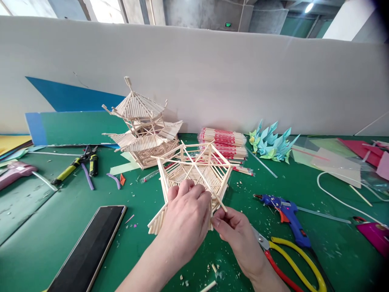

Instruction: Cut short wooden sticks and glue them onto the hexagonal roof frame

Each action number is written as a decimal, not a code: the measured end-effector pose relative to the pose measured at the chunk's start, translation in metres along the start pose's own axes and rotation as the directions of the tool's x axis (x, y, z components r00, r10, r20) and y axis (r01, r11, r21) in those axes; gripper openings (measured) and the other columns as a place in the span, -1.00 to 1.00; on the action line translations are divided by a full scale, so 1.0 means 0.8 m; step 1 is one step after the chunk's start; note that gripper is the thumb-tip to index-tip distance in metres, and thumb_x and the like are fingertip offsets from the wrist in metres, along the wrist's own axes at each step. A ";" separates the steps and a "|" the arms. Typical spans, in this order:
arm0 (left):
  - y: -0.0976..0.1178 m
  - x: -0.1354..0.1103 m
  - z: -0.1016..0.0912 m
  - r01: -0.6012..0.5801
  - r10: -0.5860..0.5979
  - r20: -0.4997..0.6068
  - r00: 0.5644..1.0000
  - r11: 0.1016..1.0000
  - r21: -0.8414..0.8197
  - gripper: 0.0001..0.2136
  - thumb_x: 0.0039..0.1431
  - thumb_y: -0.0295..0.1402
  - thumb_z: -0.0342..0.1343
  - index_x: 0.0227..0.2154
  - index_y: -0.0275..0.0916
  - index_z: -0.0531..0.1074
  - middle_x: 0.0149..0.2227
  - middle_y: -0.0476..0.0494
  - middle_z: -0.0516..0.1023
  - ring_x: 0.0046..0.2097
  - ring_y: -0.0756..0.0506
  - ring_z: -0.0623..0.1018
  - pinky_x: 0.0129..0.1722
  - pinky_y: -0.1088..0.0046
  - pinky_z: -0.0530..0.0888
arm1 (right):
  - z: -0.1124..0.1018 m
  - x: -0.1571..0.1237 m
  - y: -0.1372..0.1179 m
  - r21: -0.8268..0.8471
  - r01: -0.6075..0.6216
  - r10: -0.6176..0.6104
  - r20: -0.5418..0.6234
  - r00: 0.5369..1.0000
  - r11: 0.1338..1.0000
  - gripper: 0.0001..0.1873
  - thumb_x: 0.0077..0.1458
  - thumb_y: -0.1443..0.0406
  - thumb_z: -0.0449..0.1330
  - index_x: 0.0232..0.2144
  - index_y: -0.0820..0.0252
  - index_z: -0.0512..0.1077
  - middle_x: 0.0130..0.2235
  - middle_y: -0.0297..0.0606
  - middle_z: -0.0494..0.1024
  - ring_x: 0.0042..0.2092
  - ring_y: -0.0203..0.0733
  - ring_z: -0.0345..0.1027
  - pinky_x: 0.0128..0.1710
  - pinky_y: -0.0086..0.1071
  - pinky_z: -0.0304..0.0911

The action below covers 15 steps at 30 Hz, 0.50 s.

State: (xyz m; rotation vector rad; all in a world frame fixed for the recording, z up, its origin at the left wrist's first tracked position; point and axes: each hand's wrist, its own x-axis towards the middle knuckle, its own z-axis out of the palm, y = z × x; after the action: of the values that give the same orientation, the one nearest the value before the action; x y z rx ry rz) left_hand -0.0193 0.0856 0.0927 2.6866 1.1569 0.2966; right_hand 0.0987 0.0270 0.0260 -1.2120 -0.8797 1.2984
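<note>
A partly built model pavilion frame (175,175) of pale wooden sticks stands on the green table in front of me, with crossed sticks over its top and slatted panels at its sides. My left hand (190,211) reaches over its front edge, fingers curled down; their tips, and anything in them, are hidden. At the front right corner, my right hand (234,227) pinches the frame between thumb and forefinger, just below the end of a long stick. Behind stands a two-tiered stick pavilion (141,121) with a pointed roof.
Right of my hands lie a blue glue gun (287,211) and pliers with red and yellow handles (294,259). A phone (88,247) and wire cutters (77,164) lie left. Bundled sticks (223,142) and folded blue paper (273,142) are at the back. Stick scraps (209,286) litter the table.
</note>
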 end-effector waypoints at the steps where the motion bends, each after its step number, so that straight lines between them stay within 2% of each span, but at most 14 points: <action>1: -0.001 0.000 0.001 0.002 -0.002 -0.006 1.000 1.000 0.009 -0.77 0.16 -0.40 -0.17 -0.47 -0.24 0.38 -0.33 -0.18 0.45 -0.21 -0.24 0.29 -0.26 0.16 0.21 | 0.000 0.000 0.000 -0.002 0.001 -0.001 0.000 1.000 1.000 -0.74 -0.03 0.19 0.18 -0.60 0.21 0.25 -0.61 -0.49 0.13 -0.54 -0.40 -0.13 -0.59 -0.47 -0.16; 15: 0.000 -0.003 0.006 0.025 -0.023 -0.043 0.999 0.999 0.048 -0.80 0.14 -0.36 -0.13 -0.51 -0.20 0.36 -0.36 -0.14 0.45 -0.20 -0.24 0.29 -0.29 0.18 0.19 | 0.000 -0.001 0.001 -0.023 0.014 -0.013 0.014 1.000 1.000 -0.76 0.02 0.21 0.14 -0.57 0.23 0.26 -0.61 -0.49 0.13 -0.55 -0.41 -0.12 -0.59 -0.48 -0.14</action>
State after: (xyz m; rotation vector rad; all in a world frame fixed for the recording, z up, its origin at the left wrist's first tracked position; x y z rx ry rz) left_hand -0.0198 0.0837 0.0877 2.7186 1.2231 0.3266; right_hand 0.0988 0.0264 0.0250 -1.2144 -0.9138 1.2904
